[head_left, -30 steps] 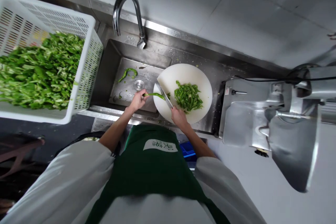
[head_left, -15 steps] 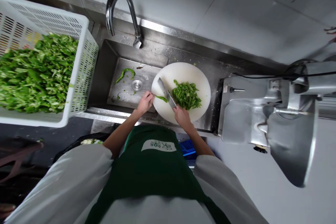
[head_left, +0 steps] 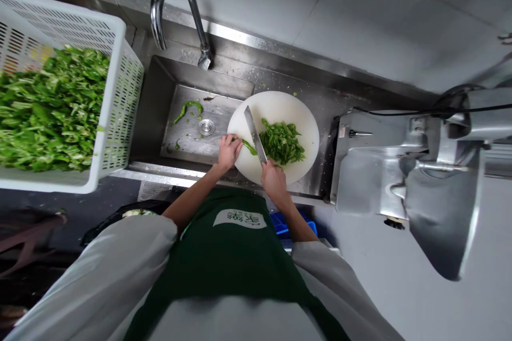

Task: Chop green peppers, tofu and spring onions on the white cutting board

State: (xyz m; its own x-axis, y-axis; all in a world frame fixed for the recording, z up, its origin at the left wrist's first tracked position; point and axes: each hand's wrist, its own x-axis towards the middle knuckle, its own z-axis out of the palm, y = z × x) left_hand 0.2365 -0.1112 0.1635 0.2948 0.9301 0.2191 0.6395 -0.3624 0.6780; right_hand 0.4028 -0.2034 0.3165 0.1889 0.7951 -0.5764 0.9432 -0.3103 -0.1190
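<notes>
Over the board (head_left: 309,117), our left hand (head_left: 229,151) had edged, curled around a pepper (head_left: 250,147). Our right hand (head_left: 274,178) clenched the knife (head_left: 254,133).

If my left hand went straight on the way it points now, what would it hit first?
Most likely the knife blade, held in your right hand and slanting over the white cutting board ahead of your left hand. Blade height is unclear from this view.

Two hands (head_left: 229,150), one knife (head_left: 255,134), one board (head_left: 310,125), one faucet (head_left: 193,1).
</notes>
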